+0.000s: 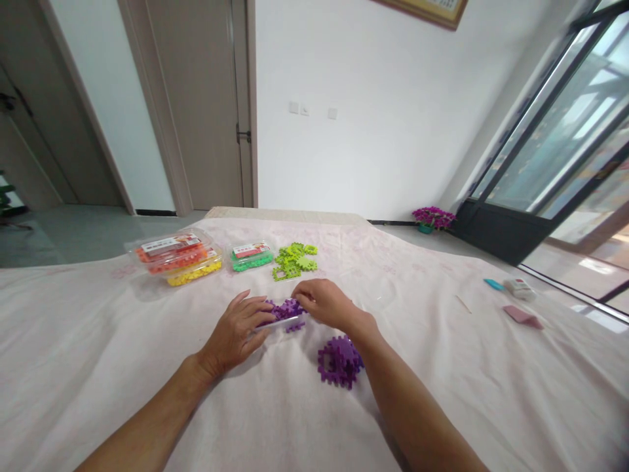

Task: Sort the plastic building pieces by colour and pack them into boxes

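Observation:
A clear shallow box of purple toothed tiles lies on the pale cloth in front of me. My left hand rests flat against the box's left side, fingers stretched out and touching it. My right hand curls over the box's right end, fingers bent down onto the purple pieces; what it pinches is hidden. A purple assembled ring of tiles lies just under my right forearm, near the wrist.
Light green tiles lie heaped further back, beside a clear box of green pieces and stacked boxes of orange and yellow pieces. Small items and a pink card lie at the right. Doors, a glass wall and potted flowers stand beyond.

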`<state>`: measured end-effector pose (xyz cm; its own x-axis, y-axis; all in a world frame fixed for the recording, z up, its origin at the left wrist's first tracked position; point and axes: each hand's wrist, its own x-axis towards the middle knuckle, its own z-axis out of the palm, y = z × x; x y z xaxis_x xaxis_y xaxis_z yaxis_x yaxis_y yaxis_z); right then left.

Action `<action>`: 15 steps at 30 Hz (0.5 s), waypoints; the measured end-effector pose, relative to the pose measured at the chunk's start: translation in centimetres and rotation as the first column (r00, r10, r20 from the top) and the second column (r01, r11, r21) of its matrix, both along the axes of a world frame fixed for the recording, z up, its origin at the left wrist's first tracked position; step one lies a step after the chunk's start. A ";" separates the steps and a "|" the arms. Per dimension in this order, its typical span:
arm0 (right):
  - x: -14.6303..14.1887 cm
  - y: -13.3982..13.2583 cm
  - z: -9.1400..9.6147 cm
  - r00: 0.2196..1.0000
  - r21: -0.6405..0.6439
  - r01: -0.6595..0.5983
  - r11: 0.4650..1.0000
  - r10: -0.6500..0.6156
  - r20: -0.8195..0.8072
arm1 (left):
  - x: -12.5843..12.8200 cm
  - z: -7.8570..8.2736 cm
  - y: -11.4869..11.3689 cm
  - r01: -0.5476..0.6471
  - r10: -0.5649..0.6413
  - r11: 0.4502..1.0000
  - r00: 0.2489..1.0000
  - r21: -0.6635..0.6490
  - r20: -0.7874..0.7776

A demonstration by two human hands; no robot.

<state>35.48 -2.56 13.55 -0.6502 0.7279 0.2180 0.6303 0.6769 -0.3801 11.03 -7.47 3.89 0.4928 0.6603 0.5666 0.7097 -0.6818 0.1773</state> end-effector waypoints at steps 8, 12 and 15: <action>-1.0 0.6 -2.4 0.994 0.038 -0.078 0.996 0.075 0.074 | 0.4 0.4 -0.3 -0.037 0.037 0.999 0.995 0.003 0.094; -1.4 0.5 -3.0 0.988 -0.102 -0.151 0.983 0.147 -0.046 | 0.2 -0.1 0.0 -0.061 0.060 0.998 0.992 0.014 0.109; -0.9 1.0 -2.7 0.987 -0.080 -0.112 0.990 0.102 -0.121 | 0.1 -0.5 0.3 -0.091 0.086 0.995 0.989 0.035 0.119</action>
<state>34.58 -1.58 10.83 -0.6994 0.6747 0.2359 0.5038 0.6995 -0.5069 11.14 -7.20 3.43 0.3616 0.6739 0.6443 0.7436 -0.6253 0.2367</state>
